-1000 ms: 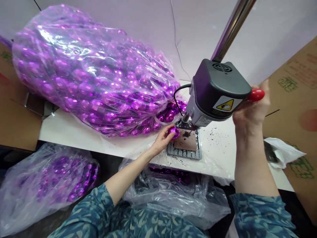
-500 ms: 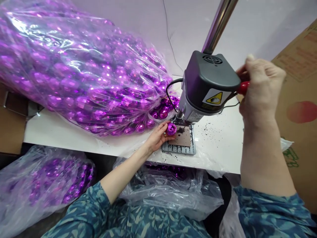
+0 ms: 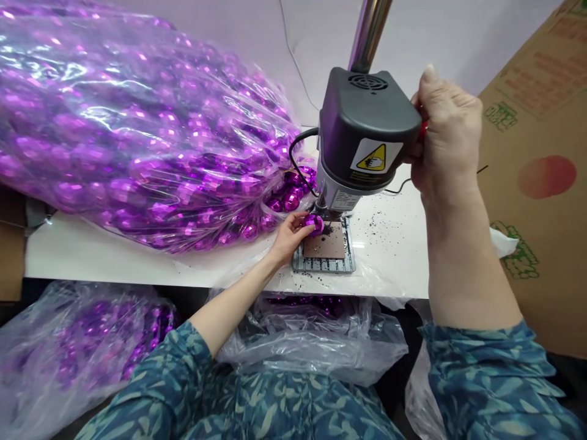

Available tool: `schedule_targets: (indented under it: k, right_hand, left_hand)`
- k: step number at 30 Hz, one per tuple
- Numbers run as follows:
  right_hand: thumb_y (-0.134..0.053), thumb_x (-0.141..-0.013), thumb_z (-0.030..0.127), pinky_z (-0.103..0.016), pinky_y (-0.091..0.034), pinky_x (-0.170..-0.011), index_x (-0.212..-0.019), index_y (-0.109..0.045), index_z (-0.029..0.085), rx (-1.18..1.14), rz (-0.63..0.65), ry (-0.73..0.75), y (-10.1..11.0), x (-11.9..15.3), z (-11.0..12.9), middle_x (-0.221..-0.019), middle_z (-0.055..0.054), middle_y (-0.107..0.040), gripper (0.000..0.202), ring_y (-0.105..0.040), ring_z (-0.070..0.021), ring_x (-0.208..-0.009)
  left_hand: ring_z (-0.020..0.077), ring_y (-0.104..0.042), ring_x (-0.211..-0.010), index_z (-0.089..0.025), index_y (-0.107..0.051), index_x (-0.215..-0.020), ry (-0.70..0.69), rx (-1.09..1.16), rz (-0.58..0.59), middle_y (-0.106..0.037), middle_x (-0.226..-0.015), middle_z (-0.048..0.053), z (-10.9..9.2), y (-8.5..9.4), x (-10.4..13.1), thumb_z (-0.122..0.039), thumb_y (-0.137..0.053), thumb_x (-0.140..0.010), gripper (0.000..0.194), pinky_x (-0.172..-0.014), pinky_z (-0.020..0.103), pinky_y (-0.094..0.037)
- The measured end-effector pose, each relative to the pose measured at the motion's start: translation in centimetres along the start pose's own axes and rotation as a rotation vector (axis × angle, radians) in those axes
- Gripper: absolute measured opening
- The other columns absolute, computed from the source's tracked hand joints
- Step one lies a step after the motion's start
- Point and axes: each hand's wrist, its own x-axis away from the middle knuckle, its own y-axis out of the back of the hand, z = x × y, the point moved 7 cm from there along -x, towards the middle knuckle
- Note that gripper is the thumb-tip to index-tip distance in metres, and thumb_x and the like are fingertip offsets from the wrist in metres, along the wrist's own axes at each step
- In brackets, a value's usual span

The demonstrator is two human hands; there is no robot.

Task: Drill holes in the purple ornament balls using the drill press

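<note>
Purple glossy ball (image 3: 314,225) | left fingers (image 3: 293,221) pinching it | right fingers (image 3: 418,160) curled round red knob (image 3: 424,131) | crumb-strewn flat brown board (image 3: 331,245)

Pale, lilac-tinged wall (image 3: 431,36), thin cable (image 3: 293,55) running down it, white tabletop (image 3: 114,250), dark space beneath

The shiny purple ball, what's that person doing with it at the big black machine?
The person's left hand is holding the purple ball near a flat brown board, low down by the machine. The right hand is up on the machine's red handle. Little black crumbs lie on the board and around it on the white table. A huge clear bag full of purple balls lies beside the machine.
</note>
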Motion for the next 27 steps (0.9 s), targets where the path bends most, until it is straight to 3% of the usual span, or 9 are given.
schedule_targets:
  k: [7, 18, 23, 27]
  right_hand:
    - [-0.051, -0.101, 0.037, -0.028, -0.018, -0.033, -0.062, -0.042, 0.024, -0.023, -0.104, -0.067, -0.4, 1.0, 1.0, -0.039, 0.01, -0.031, 0.042, -0.023, -0.0068, -0.033]
    - [-0.054, -0.093, 0.041, -0.027, -0.021, -0.033, -0.06, -0.044, 0.024, -0.021, -0.12, -0.028, -0.2, 1.4, 1.3, -0.038, 0.009, -0.034, 0.039, -0.028, -0.0067, -0.032]
    - [-0.054, -0.096, 0.03, -0.031, -0.014, -0.031, -0.053, -0.046, 0.023, -0.196, -0.137, 0.024, -0.2, 1.1, 0.9, -0.035, 0.007, -0.034, 0.043, -0.024, -0.0081, -0.029]
    - [-0.062, -0.092, 0.028, -0.033, -0.012, -0.03, -0.05, -0.048, 0.023, -0.278, -0.128, 0.051, -0.3, 0.9, 0.7, -0.034, 0.007, -0.036, 0.045, -0.023, -0.0093, -0.028]
  left_hand:
    - [0.0231, -0.072, -0.111, -0.02, -0.062, -0.109, -0.068, -0.076, 0.076, -0.078, -0.111, 0.007, 1.0, -0.1, -0.9, -0.04, -0.096, -0.069, 0.056, -0.11, 0.046, -0.052]
    - [0.0305, -0.066, -0.132, -0.02, -0.065, -0.125, -0.117, -0.098, 0.289, -0.072, -0.135, 0.014, 1.7, -1.6, -1.6, -0.038, -0.096, -0.069, 0.066, -0.122, 0.054, -0.045]
    - [0.0326, -0.066, -0.133, -0.02, -0.064, -0.132, -0.182, -0.182, 0.364, -0.071, -0.138, 0.015, 1.9, -1.7, -1.6, -0.046, -0.093, -0.076, 0.069, -0.122, 0.058, -0.046]
    - [0.0325, -0.066, -0.133, -0.021, -0.062, -0.136, -0.237, -0.246, 0.419, -0.069, -0.141, 0.014, 2.1, -1.9, -1.4, -0.043, -0.088, -0.081, 0.065, -0.121, 0.059, -0.047]
